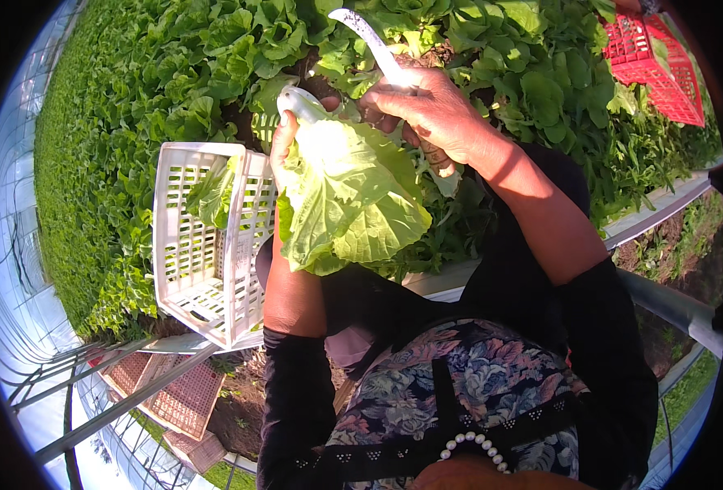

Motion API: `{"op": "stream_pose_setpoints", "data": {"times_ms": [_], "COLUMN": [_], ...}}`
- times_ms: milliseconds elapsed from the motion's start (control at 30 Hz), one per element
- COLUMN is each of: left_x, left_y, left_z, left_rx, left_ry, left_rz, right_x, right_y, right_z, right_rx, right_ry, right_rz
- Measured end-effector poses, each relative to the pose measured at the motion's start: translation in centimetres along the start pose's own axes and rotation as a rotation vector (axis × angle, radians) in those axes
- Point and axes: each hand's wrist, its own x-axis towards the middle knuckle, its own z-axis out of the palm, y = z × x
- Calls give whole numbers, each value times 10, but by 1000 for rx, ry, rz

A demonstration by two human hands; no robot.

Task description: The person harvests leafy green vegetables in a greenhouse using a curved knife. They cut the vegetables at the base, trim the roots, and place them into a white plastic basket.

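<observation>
My left hand (285, 147) is closed around a head of leafy green vegetable (355, 196), its pale thick stem end pointing up and away from me. The broad leaves hang towards my body and hide most of the palm. In my right hand (429, 110) is a curved harvesting knife (370, 46), its bright blade specked with dirt and pointing to the upper left. Part of its brown handle appears to show below my fingers. The blade is apart from the vegetable. Left of my left forearm, a white slatted plastic crate (233, 245) holds some leaves.
Dense leafy plants (171, 79) cover the bed before me. A red plastic crate (658, 67) stands at the upper right. Pinkish crates (177, 386) lie at the lower left, behind a metal rail (122, 404). Another metal pipe (662, 300) is at the right.
</observation>
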Motion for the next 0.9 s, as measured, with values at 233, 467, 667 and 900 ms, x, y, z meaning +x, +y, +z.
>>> {"op": "stream_pose_setpoints", "data": {"times_ms": [233, 467, 667, 900], "left_x": [2, -6, -11, -16], "left_y": [2, 5, 7, 9], "left_z": [-9, -13, -7, -17], "left_rx": [415, 510, 597, 574], "left_ry": [-151, -170, -184, -292], "left_rz": [-34, -174, -221, -236], "right_x": [9, 10, 9, 21], "right_y": [10, 21, 23, 55], "right_z": [-5, -3, 0, -2], "right_rx": [-767, -964, -958, -1030], "right_ry": [176, 44, -14, -32], "right_rz": [-768, -804, -727, -559]}}
